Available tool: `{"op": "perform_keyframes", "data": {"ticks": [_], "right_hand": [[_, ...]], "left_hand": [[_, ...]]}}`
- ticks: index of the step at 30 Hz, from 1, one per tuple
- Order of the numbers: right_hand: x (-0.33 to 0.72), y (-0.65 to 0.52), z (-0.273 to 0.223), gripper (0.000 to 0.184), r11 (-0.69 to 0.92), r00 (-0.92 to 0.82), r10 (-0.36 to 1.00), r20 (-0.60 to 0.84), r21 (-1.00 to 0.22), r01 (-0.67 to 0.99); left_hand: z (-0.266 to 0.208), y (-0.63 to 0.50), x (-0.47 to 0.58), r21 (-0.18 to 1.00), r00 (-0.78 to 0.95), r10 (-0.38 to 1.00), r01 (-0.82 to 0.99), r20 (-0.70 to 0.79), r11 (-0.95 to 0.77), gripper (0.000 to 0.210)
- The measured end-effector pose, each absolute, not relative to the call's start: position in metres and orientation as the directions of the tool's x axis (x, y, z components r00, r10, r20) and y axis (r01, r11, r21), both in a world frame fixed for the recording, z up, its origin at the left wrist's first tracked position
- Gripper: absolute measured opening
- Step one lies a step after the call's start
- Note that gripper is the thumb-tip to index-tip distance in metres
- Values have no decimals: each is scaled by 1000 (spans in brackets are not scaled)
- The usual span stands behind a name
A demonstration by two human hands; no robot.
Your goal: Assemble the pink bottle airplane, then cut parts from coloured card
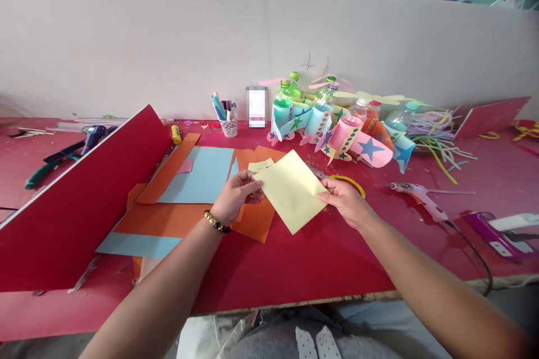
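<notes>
A pale yellow square of paper (292,196) is held up over the red table, turned so that one corner points down toward me. My left hand (241,193) pinches its left corner between thumb and fingers. On the opposite corner my right hand (343,199) is closed in the same way. Beneath and left of the paper lie orange sheets (164,220) and light blue sheets (204,171), overlapping. A smaller yellow piece (261,165) shows just behind my left fingers. Yellow scissor handles (351,182), partly hidden, lie beyond my right hand.
A red board (92,207) leans at the left. Bottle planes with paper wings (370,148) stand at the back, beside a pen cup (229,126) and a phone (256,106). A pink glue gun (421,199) and a purple power strip (499,235) lie right.
</notes>
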State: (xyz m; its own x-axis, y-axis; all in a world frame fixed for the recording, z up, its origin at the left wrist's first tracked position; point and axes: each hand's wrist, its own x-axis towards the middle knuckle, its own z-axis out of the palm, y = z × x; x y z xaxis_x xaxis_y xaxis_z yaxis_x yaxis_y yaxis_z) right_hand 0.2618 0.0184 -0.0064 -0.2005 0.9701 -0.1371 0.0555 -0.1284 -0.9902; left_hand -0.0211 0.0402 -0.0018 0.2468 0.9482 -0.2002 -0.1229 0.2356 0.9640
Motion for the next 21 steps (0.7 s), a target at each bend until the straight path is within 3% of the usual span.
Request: {"op": "perform_keyframes", "data": {"ticks": [4, 9, 14, 18, 21], "right_hand": [[283, 25, 1, 21, -162, -317, 930, -184, -982, 96], [304, 34, 0, 30, -125, -464, 845, -264, -943, 308], [301, 38, -7, 26, 26, -433, 872, -227, -863, 504], [290, 31, -9, 47, 130, -321, 943, -86, -793, 595], [283, 16, -9, 58, 277, -272, 956, 109, -640, 717]], "left_hand": [[-5, 40, -21, 967, 372, 893, 126, -253, 221, 33], [-9, 33, -22, 894, 619, 784, 375, -44, -246, 56], [-8, 24, -15, 742, 696, 714, 519, -78, -425, 67], [-11, 23, -8, 658, 648, 756, 609, -91, -443, 47], [-16, 25, -4, 622, 623, 779, 638, -71, -454, 21]]}}
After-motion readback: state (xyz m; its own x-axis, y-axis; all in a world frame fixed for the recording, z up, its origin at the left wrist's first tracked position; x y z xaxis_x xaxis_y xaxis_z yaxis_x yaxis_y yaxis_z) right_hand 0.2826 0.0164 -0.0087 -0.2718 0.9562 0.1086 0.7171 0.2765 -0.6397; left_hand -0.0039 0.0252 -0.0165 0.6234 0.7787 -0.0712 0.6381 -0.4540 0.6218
